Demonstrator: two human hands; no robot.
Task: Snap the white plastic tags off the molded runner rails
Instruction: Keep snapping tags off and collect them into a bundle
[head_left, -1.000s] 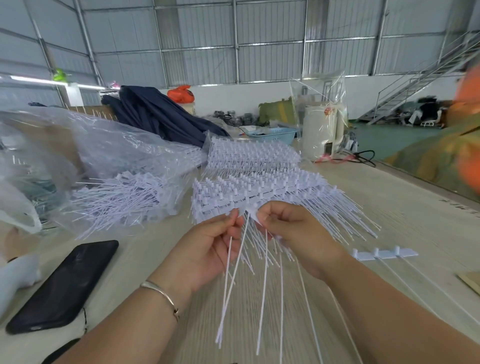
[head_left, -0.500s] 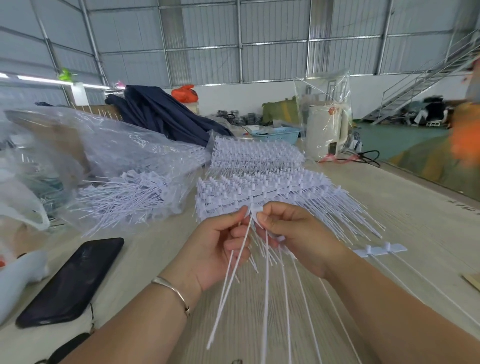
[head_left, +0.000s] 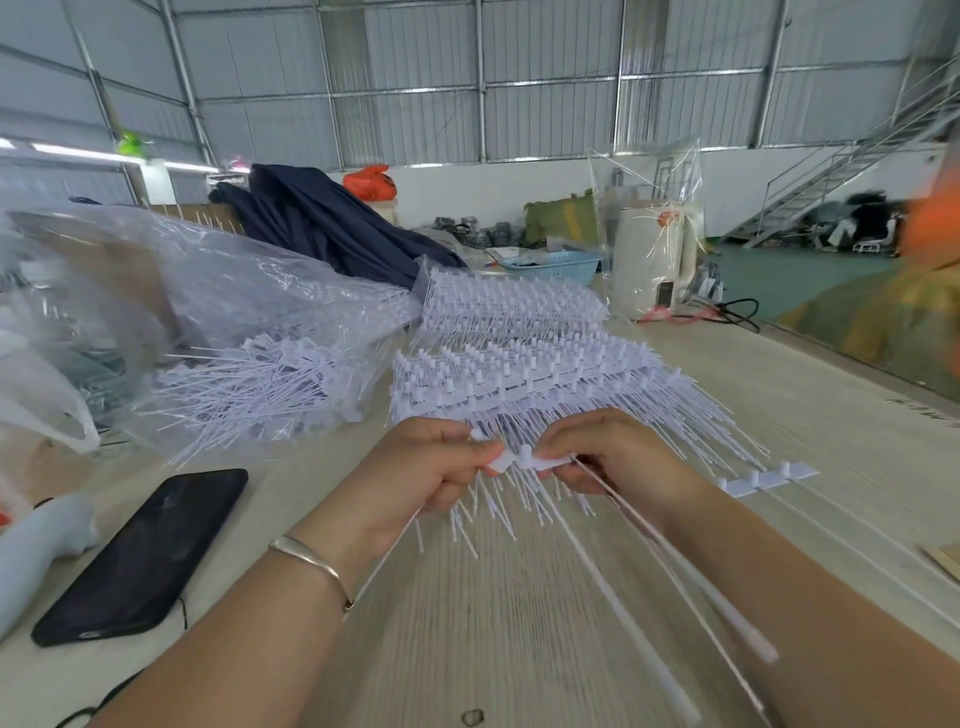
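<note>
Two hands, one black phone, one bracelet, two stacks of tag rails.

Motion blur smears the long white tails trailing from the right hand, so can't count them. The left hand hides how its fingers grip the tag strip. The orange shape at the right edge is cut off and blurry, and the clear bag runs off the left.
</note>
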